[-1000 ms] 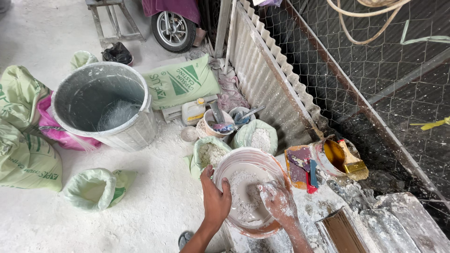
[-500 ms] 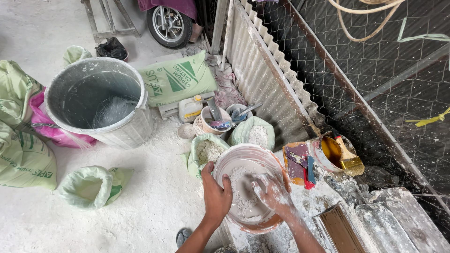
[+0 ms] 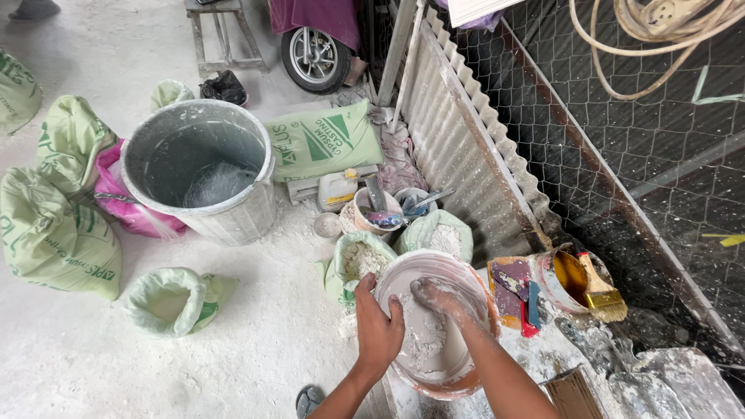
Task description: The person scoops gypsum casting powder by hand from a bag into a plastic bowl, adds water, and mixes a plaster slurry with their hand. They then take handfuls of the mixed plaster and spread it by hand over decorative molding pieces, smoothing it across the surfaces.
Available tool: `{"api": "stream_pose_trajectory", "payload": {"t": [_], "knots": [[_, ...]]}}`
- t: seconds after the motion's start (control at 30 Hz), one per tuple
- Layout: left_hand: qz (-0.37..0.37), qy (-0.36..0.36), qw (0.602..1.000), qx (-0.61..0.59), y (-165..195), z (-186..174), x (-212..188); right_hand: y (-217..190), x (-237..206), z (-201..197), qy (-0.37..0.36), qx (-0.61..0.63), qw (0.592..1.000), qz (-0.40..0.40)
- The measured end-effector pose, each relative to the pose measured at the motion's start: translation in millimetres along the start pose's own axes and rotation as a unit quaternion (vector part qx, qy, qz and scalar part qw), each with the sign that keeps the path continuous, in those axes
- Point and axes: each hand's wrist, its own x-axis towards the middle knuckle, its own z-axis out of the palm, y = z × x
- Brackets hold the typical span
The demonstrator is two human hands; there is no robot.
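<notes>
At the lower middle of the frame sits a round basin point(image 3: 434, 268) holding white wet plaster. The left hand point(image 3: 378, 330) grips its near rim, fingers pressed together over the edge. The right hand point(image 3: 442, 299) is down inside, coated in paste, fingers curled so their spread cannot be told. At upper left a large grey bucket point(image 3: 198, 167) holds a little cloudy water. Open green sacks point(image 3: 358, 260) of white powder stand beside the basin. The concrete floor point(image 3: 256, 341) is dusted white. A corrugated sheet point(image 3: 458, 147) leans against wire mesh at right.
</notes>
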Motion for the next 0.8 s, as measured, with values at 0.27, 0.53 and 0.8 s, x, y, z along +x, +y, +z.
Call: {"api": "stream_pose_trajectory", "payload": {"t": [0.27, 0.53, 0.8], "knots": [[-0.004, -0.003, 1.000, -0.003, -0.4, -3.4, 0.8, 9.9, 3.5, -3.9, -0.037, -0.036, 0.998, -0.020], [-0.007, -0.017, 1.000, -0.014, 1.8, -3.4, 0.6, 7.6, -81.6, 2.6, -0.056, -0.129, 0.987, -0.081], [-0.011, -0.025, 1.000, -0.013, 2.7, -3.0, 1.1, -4.3, -143.5, 11.7, -0.072, -0.215, 0.971, -0.077]]}}
